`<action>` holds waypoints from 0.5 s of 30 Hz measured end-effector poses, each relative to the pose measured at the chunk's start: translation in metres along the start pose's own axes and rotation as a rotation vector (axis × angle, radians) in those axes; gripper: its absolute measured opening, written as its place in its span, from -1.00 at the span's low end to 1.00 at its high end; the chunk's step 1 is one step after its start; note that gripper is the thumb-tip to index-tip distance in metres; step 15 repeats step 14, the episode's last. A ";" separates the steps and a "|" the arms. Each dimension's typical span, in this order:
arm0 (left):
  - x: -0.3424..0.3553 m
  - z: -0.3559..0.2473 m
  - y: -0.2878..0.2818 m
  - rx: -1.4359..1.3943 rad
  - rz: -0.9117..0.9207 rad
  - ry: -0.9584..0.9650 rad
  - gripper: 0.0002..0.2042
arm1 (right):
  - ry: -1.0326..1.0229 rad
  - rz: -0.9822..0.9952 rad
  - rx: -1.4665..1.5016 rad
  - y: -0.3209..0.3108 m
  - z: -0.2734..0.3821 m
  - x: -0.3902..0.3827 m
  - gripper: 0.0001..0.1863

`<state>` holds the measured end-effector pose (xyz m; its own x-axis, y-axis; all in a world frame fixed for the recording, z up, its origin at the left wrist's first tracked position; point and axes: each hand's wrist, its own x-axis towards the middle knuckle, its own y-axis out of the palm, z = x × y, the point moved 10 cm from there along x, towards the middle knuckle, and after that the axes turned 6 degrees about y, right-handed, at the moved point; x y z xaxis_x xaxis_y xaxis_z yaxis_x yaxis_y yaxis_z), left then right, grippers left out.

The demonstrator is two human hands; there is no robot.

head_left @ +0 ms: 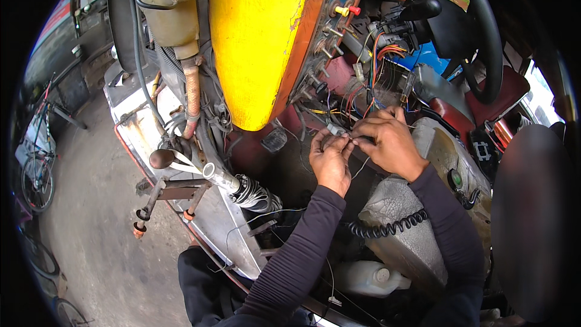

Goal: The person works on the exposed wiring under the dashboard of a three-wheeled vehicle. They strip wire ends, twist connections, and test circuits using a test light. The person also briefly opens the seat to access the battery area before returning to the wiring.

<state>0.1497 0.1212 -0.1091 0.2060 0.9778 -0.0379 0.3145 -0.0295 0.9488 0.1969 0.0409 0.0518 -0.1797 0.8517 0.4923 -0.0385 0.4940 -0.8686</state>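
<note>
My L hand (330,158) + R hand (387,139) meet fingertip to fingertip, both pinched on small white connector (334,129) w/ thin wires, just under yellow panel (257,36). Wire bundle (375,63) above R hand. Steering wheel (484,36) further up-right. Black coiled cord (387,227) below R wrist. Gear lever knob (162,158) well left of L hand.

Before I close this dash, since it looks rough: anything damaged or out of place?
Yes. Coloured wires spill loose from the open dash above both hands, and the yellow panel's paint is chipped at its upper edge.
</note>
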 end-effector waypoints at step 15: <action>0.006 0.003 -0.005 -0.056 0.021 0.011 -0.52 | 0.024 0.029 -0.041 0.008 0.012 0.007 -0.71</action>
